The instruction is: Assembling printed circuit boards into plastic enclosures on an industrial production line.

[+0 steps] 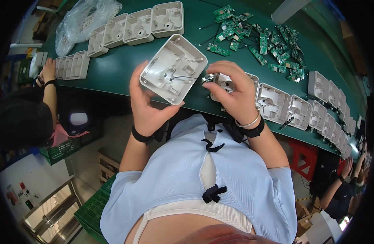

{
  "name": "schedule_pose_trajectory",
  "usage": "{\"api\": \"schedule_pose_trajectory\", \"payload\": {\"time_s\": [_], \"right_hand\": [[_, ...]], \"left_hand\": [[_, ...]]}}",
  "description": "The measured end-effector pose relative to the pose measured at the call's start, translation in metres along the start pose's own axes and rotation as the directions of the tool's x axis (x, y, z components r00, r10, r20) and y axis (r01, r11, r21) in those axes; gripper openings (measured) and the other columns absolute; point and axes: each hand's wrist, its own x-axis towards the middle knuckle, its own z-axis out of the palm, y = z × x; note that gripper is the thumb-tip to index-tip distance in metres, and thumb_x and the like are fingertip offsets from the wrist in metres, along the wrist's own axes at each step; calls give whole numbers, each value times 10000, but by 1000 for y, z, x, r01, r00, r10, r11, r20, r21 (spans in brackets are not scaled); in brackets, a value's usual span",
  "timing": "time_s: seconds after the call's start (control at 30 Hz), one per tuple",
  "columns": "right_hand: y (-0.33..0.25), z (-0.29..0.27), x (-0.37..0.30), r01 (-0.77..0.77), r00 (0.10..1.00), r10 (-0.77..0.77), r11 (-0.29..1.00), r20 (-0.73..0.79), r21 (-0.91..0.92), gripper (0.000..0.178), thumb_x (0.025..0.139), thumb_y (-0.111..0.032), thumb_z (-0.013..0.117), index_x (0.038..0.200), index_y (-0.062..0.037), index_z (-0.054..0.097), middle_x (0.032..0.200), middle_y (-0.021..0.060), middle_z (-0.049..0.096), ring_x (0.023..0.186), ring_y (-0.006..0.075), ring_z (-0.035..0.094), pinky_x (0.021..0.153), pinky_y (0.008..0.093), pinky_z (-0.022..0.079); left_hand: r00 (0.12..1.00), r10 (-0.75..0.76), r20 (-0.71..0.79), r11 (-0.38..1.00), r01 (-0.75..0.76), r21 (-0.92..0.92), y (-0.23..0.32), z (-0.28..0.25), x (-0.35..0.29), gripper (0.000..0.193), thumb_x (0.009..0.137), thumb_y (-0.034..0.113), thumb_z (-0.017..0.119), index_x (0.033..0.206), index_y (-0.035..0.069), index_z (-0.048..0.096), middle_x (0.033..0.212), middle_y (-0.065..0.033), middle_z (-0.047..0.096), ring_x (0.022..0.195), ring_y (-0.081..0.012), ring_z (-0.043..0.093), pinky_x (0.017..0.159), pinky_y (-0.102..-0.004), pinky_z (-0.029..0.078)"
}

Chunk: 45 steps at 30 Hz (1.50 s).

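My left hand (148, 116) holds a white plastic housing (158, 69) by its near left side, fingers and thumb around its walls. The housing is tilted, its open side with ribs and posts facing me. Just to its right, my right hand (239, 95) pinches a small circuit board (208, 77), seen nearly edge-on, between thumb and fingers. A thin dark wire (183, 77) crosses the housing's inside from its round centre post toward that board. Behind my right hand sits another white housing (253, 78), partly hidden by the fingers.
Loose green circuit boards (235, 30) with black wires lie heaped on the green table (126, 73). White housings (272, 103) line its near edge to the right; others (138, 26) stand at the far left beside a clear plastic bag (83, 24). Co-workers' hands (49, 70) show at both sides.
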Motion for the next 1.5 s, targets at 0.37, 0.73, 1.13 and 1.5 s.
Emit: {"api": "schedule_pose_trajectory", "payload": {"time_s": [0.37, 0.73, 1.13, 1.5], "right_hand": [[-31, 13, 8, 279, 945, -242, 948, 221, -154, 307, 786, 96, 759, 1065, -16, 700, 1222, 131, 705, 1000, 314, 699, 877, 400, 566], [-15, 8, 1, 315, 918, -263, 938, 298, -142, 269, 729, 44, 786, 962, -58, 697, 1186, 89, 707, 1001, 296, 666, 881, 406, 504], [-11, 14, 5, 287, 910, -231, 950, 345, -120, 209, 787, -31, 804, 970, -64, 709, 1131, 63, 713, 990, 281, 668, 875, 404, 496], [-2, 49, 13, 288, 903, -209, 943, 375, -169, 163, 817, -129, 785, 947, -78, 701, 1012, 53, 692, 922, 259, 689, 775, 395, 555]], "left_hand": [[978, 195, 70, 924, -207, 321, 0, -3, -1, 1127, 650, 83, 939, 1570, 28, 290, 1583, -212, 363, 1403, -346, 518, 1119, -446, 496], [1000, -30, -3, 1000, 30, 3, -9, 0, -9, 1139, 660, 56, 931, 1589, 31, 273, 1577, -176, 366, 1423, -302, 497, 1113, -446, 518], [996, -84, 17, 985, 85, -148, -17, -13, -10, 1168, 654, 81, 956, 1600, 31, 275, 1572, -159, 388, 1403, -293, 523, 1130, -452, 501], [987, -81, 135, 981, 103, -163, -44, -41, -13, 1210, 632, 75, 966, 1617, 43, 265, 1604, -144, 390, 1453, -274, 472, 1183, -430, 444]]}}
